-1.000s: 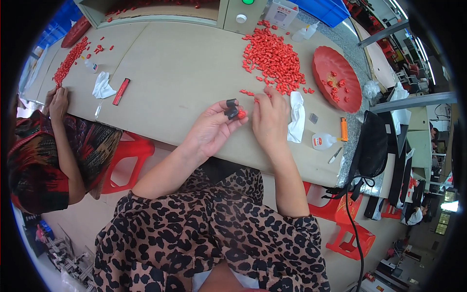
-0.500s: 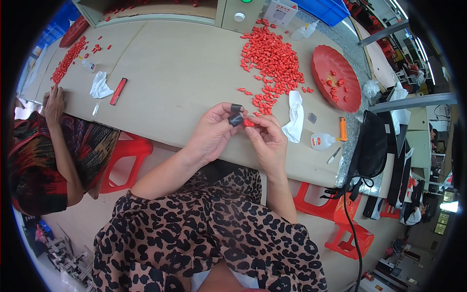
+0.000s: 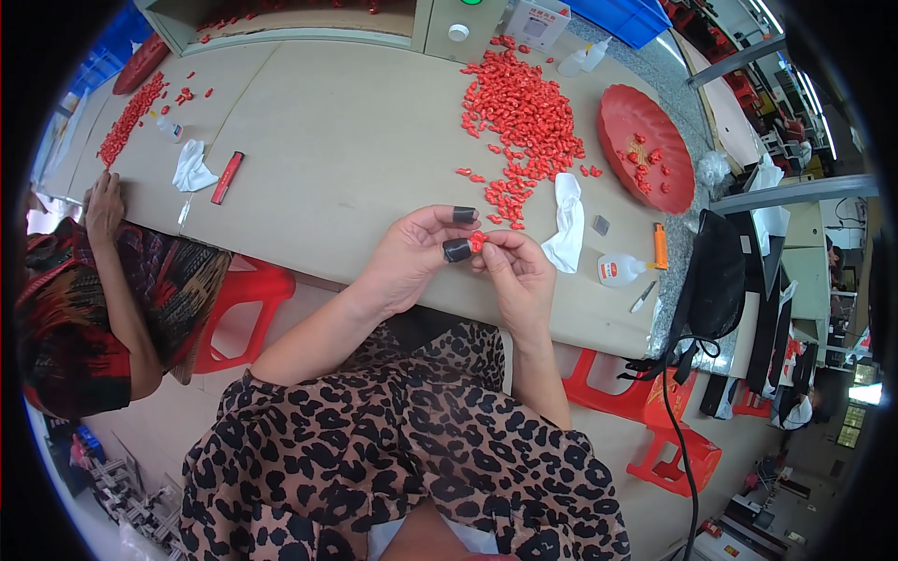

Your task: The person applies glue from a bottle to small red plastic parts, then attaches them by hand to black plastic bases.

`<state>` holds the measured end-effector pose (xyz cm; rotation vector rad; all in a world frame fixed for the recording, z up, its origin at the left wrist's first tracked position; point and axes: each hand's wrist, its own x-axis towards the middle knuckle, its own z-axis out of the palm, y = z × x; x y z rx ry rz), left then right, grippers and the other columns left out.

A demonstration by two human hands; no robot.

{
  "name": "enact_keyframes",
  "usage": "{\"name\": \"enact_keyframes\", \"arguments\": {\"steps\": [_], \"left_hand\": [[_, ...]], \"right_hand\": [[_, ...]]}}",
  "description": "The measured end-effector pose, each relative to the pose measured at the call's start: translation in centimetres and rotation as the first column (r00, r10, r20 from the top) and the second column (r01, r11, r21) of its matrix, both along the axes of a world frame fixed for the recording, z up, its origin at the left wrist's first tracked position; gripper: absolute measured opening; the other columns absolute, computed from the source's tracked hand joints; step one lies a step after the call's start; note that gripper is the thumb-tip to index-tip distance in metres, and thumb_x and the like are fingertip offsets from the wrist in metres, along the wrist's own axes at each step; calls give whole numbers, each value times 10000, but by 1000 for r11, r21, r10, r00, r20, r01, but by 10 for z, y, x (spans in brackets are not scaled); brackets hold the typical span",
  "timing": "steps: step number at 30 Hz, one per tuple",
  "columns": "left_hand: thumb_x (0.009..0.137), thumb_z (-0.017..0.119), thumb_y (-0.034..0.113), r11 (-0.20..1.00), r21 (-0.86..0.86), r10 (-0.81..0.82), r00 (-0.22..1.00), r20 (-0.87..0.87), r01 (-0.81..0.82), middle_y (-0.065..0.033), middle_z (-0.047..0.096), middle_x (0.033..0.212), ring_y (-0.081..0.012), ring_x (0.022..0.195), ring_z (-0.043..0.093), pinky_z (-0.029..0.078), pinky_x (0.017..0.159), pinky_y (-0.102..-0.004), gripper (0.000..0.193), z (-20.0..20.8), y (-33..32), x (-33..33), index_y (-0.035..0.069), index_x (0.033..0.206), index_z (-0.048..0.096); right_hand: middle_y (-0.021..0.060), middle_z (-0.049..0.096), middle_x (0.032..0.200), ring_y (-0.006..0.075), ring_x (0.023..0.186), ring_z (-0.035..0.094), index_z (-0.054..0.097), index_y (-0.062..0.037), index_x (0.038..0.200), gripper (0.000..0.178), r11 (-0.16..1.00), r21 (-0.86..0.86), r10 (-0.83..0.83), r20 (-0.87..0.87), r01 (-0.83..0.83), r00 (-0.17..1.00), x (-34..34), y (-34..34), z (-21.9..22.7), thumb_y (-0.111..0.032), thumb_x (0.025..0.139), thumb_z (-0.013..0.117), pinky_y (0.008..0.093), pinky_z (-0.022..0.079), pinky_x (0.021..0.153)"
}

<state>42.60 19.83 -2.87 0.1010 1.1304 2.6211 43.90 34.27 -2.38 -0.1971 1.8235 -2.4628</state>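
Observation:
A small glossy red piece (image 3: 477, 241) is held above the near edge of the table, between my two hands. My left hand (image 3: 410, 254) wears black tape on its thumb and forefinger. Its thumb tip touches the piece from the left, while the forefinger arches just above. On the other side, the thumb and forefinger of my right hand (image 3: 517, 272) pinch the same piece. Fingertips hide part of it, so its exact shape is unclear. Just beyond my hands lies a large heap of similar red pieces (image 3: 524, 112).
At right are a red scalloped tray (image 3: 613, 131) with a few pieces, a white cloth (image 3: 566, 224), a glue-type bottle (image 3: 619, 270), an orange lighter (image 3: 659, 245) and a black bag (image 3: 716, 280). Another person's hand (image 3: 104, 208) works at left near a red row of pieces (image 3: 131, 117).
My left forefinger has lifted away from the thumb, and the left thumb has shifted slightly lower against the red piece. The piece has turned a little and sits slightly lower.

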Motion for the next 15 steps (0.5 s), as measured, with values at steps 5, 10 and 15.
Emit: {"name": "enact_keyframes", "arguments": {"steps": [5, 10, 15], "left_hand": [[726, 568, -33, 997, 10, -78, 997, 7, 77, -77, 553, 907, -119, 834, 535, 441, 762, -237, 284, 1, -1, 3, -7, 1001, 502], [729, 559, -41, 996, -14, -89, 996, 11, 89, -75, 564, 881, -118, 806, 550, 458, 731, -229, 265, 3, 0, 6, -15, 988, 509], [738, 542, -49, 986, -91, -145, 987, -67, 139, -72, 569, 863, -123, 788, 559, 474, 710, -239, 216, -1, -1, 4, -21, 952, 523]], "right_hand": [[67, 524, 883, 98, 752, 538, 497, 63, 983, 203, 998, 22, 53, 4, -53, 999, 2, -2, 3, 23, 784, 506, 206, 462, 677], [81, 531, 886, 117, 766, 549, 484, 64, 985, 206, 997, 30, 75, -23, -74, 997, 3, 3, 1, 37, 781, 499, 220, 470, 693], [86, 556, 851, 121, 752, 558, 469, 55, 969, 188, 988, -92, 129, 72, -122, 989, 4, 10, 5, 27, 786, 497, 221, 470, 690]]}}
